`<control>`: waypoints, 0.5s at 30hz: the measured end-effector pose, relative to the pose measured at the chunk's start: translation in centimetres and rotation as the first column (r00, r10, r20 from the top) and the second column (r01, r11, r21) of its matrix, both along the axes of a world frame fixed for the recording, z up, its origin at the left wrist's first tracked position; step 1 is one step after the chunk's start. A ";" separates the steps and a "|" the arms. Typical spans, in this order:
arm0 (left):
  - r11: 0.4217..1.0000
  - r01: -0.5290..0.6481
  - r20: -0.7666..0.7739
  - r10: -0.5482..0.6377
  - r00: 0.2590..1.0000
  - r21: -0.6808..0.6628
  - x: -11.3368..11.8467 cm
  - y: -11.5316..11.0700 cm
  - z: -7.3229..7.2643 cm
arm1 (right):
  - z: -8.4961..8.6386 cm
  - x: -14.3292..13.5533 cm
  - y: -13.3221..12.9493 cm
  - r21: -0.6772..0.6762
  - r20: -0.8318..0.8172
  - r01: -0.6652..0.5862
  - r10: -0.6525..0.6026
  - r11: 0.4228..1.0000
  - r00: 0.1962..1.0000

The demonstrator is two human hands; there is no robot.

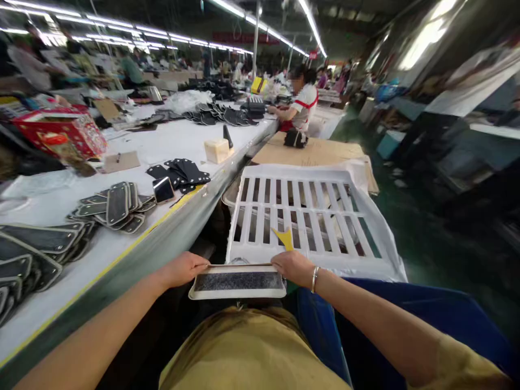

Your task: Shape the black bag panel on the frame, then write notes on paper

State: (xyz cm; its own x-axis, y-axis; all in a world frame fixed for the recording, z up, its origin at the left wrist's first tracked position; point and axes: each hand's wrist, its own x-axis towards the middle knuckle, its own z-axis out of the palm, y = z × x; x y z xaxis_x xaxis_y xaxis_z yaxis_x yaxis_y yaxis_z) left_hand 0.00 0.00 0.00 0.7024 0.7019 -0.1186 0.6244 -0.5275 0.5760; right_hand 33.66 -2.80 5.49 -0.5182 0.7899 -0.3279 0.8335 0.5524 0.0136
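I hold a long flat panel (238,280) in front of my waist, with a dark grey speckled middle and a pale raised border. My left hand (184,269) pinches its far left corner. At the far right corner my right hand (294,267), with a bracelet at the wrist, grips the same edge. Just beyond the panel is a white slatted plastic rack (252,252), with a yellow forked piece (287,239) lying on it. On the table to the left, similar dark panels with pale edging are piled in a nearer stack (38,238) and a farther stack (118,203).
The long white table (158,146) carries a phone (163,189), black cut pieces (184,172), a cream block (216,150) and a red box (60,130). Cardboard (312,153) lies past the rack. A co-worker (303,103) is farther along; blue material (426,309) is at my right.
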 end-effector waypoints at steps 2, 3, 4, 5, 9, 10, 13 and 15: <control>1.000 -0.007 0.000 0.007 1.000 0.025 0.3 0.1 -0.1 | -0.3 -0.2 0.0 0.023 0.026 0.054 -0.055 0.998 0.998; 0.999 -0.009 -0.001 0.009 1.000 0.033 0.4 0.2 -0.2 | -0.4 -0.3 -0.1 0.032 0.034 0.070 -0.071 0.997 0.997; 0.999 -0.011 -0.002 0.011 1.000 0.040 0.5 0.2 -0.2 | -0.6 -0.4 -0.1 0.041 0.039 0.079 -0.081 0.996 0.996; 0.999 -0.010 -0.003 0.010 1.000 0.041 0.5 0.1 -0.2 | -0.6 -0.5 -0.2 0.050 0.037 0.082 -0.084 0.995 0.996; 0.999 -0.008 -0.013 0.009 1.000 0.049 0.3 -0.1 0.0 | -0.7 -0.2 -0.3 0.055 0.012 0.012 -0.012 0.998 1.000; 0.999 -0.006 -0.016 0.006 1.000 0.050 0.3 -0.1 0.1 | -0.6 -0.1 -0.4 0.049 0.003 -0.014 0.014 0.999 1.000; 0.999 0.003 -0.026 -0.002 1.000 0.051 0.1 -0.3 0.4 | -0.5 0.2 -0.4 0.047 -0.021 -0.070 0.071 0.996 0.997; 0.999 0.007 -0.034 -0.005 0.999 0.052 0.1 -0.4 0.6 | -0.4 0.3 -0.5 0.052 -0.027 -0.088 0.089 0.995 0.996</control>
